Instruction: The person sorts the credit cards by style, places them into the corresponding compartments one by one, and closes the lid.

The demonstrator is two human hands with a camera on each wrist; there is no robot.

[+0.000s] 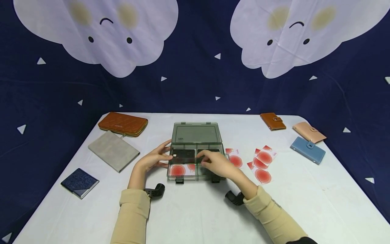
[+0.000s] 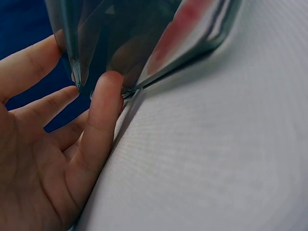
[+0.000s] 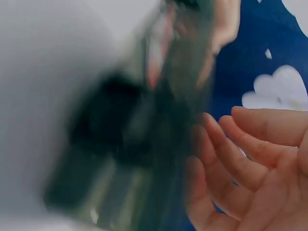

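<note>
A green-tinted see-through box (image 1: 196,178) stands on the table with its hinged lid (image 1: 197,133) thrown back. Its back left compartment holds a dark card (image 1: 184,154) with a small pale square; red-patterned cards (image 1: 178,170) lie in the front left one. My left hand (image 1: 153,157) touches the box's left side with spread, fairly straight fingers (image 2: 103,106). Over the right compartments hangs my right hand (image 1: 217,164), its loosely bent fingertips down by the middle divider. A dark card (image 1: 213,151) shows behind it. In the right wrist view, nothing shows between these fingers (image 3: 240,163).
Red-patterned cards (image 1: 234,159) lie right of the box, with several more cards (image 1: 262,175) beyond. Far right are brown (image 1: 272,121), pink (image 1: 308,132) and blue (image 1: 307,150) wallets. On the left lie a brown zip wallet (image 1: 123,123), grey wallet (image 1: 112,150) and navy wallet (image 1: 80,182).
</note>
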